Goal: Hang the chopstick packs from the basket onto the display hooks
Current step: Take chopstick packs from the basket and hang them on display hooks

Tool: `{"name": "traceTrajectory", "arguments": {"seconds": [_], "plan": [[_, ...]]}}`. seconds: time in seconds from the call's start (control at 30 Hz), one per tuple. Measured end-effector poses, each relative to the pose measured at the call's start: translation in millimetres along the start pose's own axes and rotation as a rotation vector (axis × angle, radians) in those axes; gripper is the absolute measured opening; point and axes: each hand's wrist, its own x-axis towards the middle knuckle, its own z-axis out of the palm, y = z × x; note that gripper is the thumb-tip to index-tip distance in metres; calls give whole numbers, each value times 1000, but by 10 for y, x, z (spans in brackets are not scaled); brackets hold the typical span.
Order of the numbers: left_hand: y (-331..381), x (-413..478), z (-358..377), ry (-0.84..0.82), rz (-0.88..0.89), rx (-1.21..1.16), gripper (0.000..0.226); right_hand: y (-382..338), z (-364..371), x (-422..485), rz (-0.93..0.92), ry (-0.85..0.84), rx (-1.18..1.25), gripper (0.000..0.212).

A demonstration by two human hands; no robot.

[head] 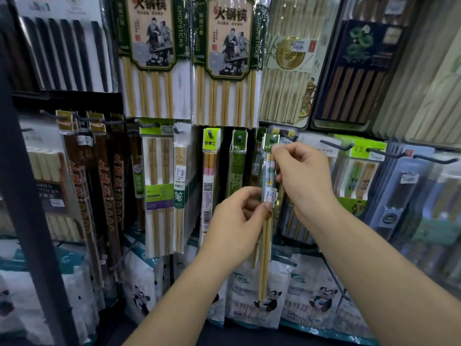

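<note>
Head view: the left hand (234,221) pinches the chopstick pack (265,258) at its middle, and the right hand (301,173) pinches its green header. The pack stands upright at hook level beside hung packs (237,166). I cannot tell whether it is hooked; it looks nearly hung. The basket is out of view.

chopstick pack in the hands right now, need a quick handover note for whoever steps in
Left hand: pinches the slim clear pack of pale wooden chopsticks with a green header at its white label.
Right hand: pinches the pack's top, just under the header.
Done: pack held up at the middle hook row; on a hook or not, cannot tell.
Left: seat it, let go; basket not in view.
</note>
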Motion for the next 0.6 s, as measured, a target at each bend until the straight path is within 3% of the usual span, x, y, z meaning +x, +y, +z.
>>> {"name": "traceTrajectory", "arguments": {"seconds": [0.1, 0.23, 0.37, 0.53, 0.6], "plan": [[-20, -19, -3, 44, 13, 90, 18, 48, 21, 16, -7, 2, -28, 24], [5, -43, -35, 35, 86, 380, 25, 144, -18, -21, -47, -3, -93, 31], [97, -63, -45, 16, 133, 578, 31, 260, -120, -103, -78, -48, -134, 26], [205, -55, 37, 30, 16, 457, 49, 517, -265, -221, -66, -109, -237, 10], [210, 25, 121, 4, -121, 321, 60, 645, -283, -271, -37, -187, -261, 28]]}}
